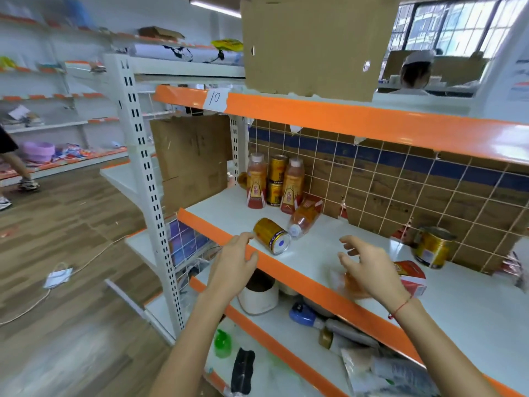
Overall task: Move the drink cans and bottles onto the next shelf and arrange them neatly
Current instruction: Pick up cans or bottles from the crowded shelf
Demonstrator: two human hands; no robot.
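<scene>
- Our left hand (pixel 233 260) reaches over the orange shelf edge (pixel 300 277), fingers loosely spread, fingertips at or just short of a gold can (pixel 272 235) lying on its side; we cannot tell if they touch.
- Our right hand (pixel 372 272) hovers with fingers spread and curved above a blurred bottle (pixel 408 277) lying on the shelf, holding nothing.
- Both forearms angle up from below.
- Upright bottles (pixel 292 186) and stacked cans (pixel 277 180) stand at the back left; bare white shelf (pixel 320 250) lies between our hands.

Small shop or mock store. White metal shelving (pixel 137 156) with orange price strips (pixel 357 118), a handwritten "10" tag (pixel 215 98), drinks (pixel 272 179) on display. More stocked racks (pixel 57 121) along the far wall.
</scene>
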